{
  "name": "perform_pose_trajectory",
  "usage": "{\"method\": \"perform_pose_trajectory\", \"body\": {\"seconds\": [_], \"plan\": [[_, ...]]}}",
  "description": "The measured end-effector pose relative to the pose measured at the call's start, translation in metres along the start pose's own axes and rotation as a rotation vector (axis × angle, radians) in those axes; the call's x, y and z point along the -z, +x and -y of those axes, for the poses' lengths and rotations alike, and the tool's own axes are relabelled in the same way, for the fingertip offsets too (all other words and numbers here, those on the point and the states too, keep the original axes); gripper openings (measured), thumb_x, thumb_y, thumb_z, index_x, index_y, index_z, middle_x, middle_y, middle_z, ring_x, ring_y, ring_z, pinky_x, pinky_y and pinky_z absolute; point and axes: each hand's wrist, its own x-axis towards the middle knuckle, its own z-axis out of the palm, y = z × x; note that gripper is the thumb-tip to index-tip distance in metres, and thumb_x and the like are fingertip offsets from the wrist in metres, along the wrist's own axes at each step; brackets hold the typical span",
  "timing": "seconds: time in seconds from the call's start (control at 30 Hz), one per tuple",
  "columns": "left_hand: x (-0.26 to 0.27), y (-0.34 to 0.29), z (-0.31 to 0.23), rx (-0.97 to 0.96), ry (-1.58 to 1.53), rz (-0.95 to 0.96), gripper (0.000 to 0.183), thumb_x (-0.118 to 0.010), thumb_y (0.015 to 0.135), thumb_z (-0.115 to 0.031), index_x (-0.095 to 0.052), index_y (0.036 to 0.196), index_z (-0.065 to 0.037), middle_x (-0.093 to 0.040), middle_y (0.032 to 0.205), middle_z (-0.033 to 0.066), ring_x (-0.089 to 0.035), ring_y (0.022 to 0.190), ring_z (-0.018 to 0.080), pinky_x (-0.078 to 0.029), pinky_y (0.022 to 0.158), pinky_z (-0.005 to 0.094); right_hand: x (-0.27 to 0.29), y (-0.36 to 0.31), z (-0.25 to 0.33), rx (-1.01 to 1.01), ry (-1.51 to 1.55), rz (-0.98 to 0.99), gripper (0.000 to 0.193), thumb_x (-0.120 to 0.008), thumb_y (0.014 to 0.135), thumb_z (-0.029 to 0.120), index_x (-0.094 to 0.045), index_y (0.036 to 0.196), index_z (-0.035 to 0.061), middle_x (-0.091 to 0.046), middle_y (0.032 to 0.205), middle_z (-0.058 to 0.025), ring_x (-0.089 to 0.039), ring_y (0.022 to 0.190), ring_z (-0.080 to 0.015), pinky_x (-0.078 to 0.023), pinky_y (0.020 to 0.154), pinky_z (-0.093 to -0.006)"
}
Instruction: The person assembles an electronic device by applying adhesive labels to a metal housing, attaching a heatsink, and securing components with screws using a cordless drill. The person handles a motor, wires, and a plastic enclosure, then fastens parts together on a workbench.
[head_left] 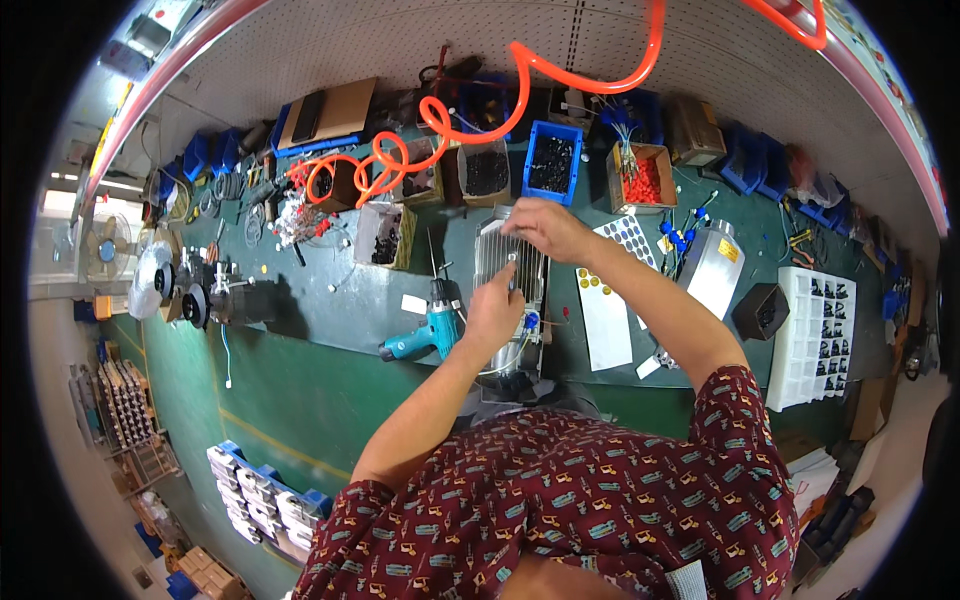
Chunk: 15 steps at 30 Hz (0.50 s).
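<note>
A finned silver metal housing [488, 255] lies lengthwise on the bench in front of me. My right hand [548, 228] bends over its far end, fingertips drawn together at the edge; whatever they grip is hidden. Lower down, my left hand [492, 312] rests over the fins with its fingers closed and the index finger reaching up to a small light part [512, 258], too small to name. Wires and a blue connector [531, 320] show at the near end. A teal power drill [430, 332] lies just left of the housing.
Behind the housing stand a blue bin [527, 186] of black parts and several open cardboard boxes. One box [620, 205] holds red pieces. Sticker sheets [608, 335], a silver housing [712, 270] and a white tray [784, 350] lie rightward. An orange coiled hose [520, 85] hangs above.
</note>
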Motion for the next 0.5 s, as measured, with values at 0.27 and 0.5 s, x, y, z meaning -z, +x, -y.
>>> {"method": "perform_pose_trajectory", "body": {"seconds": [0.27, 0.5], "plan": [[0.002, 0.002, -0.004, 0.04, -0.069, 0.022, 0.036, -0.061, 0.087, -0.008, -0.061, 0.122, 0.002, -0.067, 0.086, 0.0284, -0.066, 0.082, 0.0446, -0.052, 0.074, 0.0493, -0.015, -0.017, 0.012, 0.035, -0.11, 0.101, 0.017, -0.067, 0.085, 0.004, -0.072, 0.101, 0.0056, -0.067, 0.101, -0.0099, -0.059, 0.103, -0.0322, -0.048, 0.094, -0.0427], [0.012, -0.003, -0.001, -0.015, -0.114, 0.012, 0.046, -0.073, 0.083, -0.014, -0.063, 0.124, 0.006, -0.069, 0.078, 0.0214, -0.071, 0.07, 0.0287, -0.055, 0.067, 0.0382, -0.02, -0.012, 0.017, -0.047, -0.183, 0.132, 0.017, -0.069, 0.082, 0.005, -0.074, 0.097, 0.0054, -0.071, 0.098, -0.0096, -0.06, 0.104, -0.0316, -0.048, 0.097, -0.0418]]}}
